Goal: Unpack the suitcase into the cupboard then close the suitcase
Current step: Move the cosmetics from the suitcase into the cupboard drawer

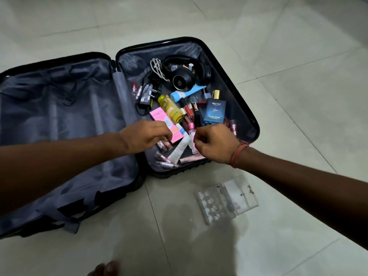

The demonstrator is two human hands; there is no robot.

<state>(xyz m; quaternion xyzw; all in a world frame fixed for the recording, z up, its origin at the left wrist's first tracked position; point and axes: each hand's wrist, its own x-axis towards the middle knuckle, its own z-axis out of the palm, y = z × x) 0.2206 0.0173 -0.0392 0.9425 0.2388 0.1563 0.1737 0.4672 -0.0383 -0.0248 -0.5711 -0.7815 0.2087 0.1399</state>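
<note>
A black suitcase [247,108] lies open on the floor; its left half shows only grey lining [59,108]. The right half holds headphones [185,76], a charger [146,94], a yellow bottle [171,108], a pink box [159,118], a blue perfume box [215,111], a white tube [179,150] and several lipsticks. My left hand [145,136] reaches down among small lipsticks beside the pink box, fingers curled; what it holds is hidden. My right hand [215,144] pinches a small clear bottle with a pink cap [191,134].
A clear plastic organiser case [227,198] lies on the pale tiled floor in front of the suitcase, to the right. My toes [105,268] show at the bottom edge. The cupboard is out of view.
</note>
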